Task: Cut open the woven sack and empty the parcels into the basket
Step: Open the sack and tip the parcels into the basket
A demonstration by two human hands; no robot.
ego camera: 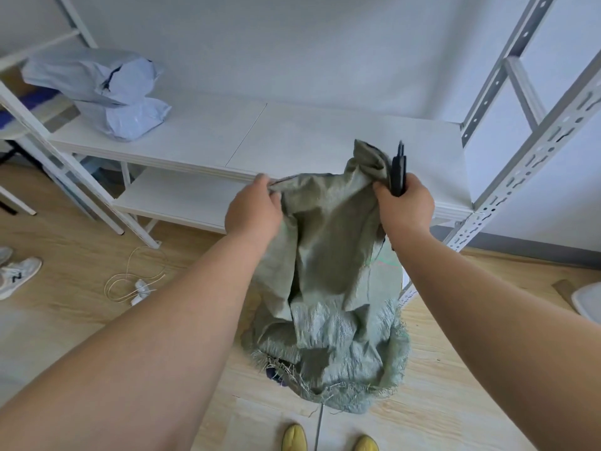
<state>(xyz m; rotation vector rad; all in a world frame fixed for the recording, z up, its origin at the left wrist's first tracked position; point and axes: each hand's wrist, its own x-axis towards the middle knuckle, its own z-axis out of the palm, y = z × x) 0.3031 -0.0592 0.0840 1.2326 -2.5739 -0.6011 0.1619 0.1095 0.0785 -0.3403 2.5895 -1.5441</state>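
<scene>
Left hand [253, 206] pinches one upper corner of the sack [328, 271], fingers curled into the green weave, while at about three o'clock from it the right hand [405, 205] grips the other bunched corner together with a dark tool [398, 172], most likely the cutter, its tip pointing up toward twelve o'clock. Between the two hands the sack hangs upside down, limp and flattened in its upper part. Its frayed, open mouth spreads at six o'clock over something dark on the floor, probably the basket, though the cloth hides nearly all of it. No parcels show below; two grey parcels [97, 89] lie on the shelf [260, 138] at ten o'clock, well apart. By my reading the cutting is done and the emptying is near its end. The next move calls for lifting and shaking the corners so anything left drops out, then drawing the sack clear without catching the rim.
</scene>
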